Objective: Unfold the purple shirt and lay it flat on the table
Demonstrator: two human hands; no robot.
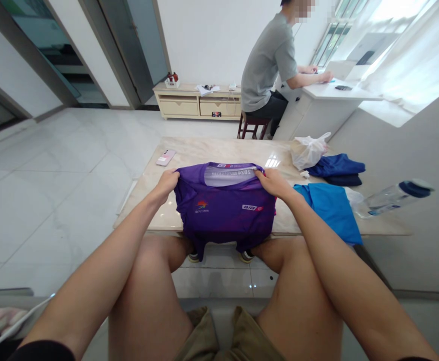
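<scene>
A purple T-shirt with small logos on its chest is stretched between my two hands, its neckline toward the far side. My left hand is closed on one shoulder of it, and my right hand grips the other shoulder near the collar. The lower part of the shirt hangs over the near edge of the marble-topped table. To the right of my right hand lies a folded bright blue garment. The fingertips of both hands are partly hidden by the cloth.
A pink phone lies at the table's far left. On the right are a white plastic bag, dark blue folded clothes and a clear water bottle. Beyond, a person sits on a stool at a white desk, beside a low cabinet.
</scene>
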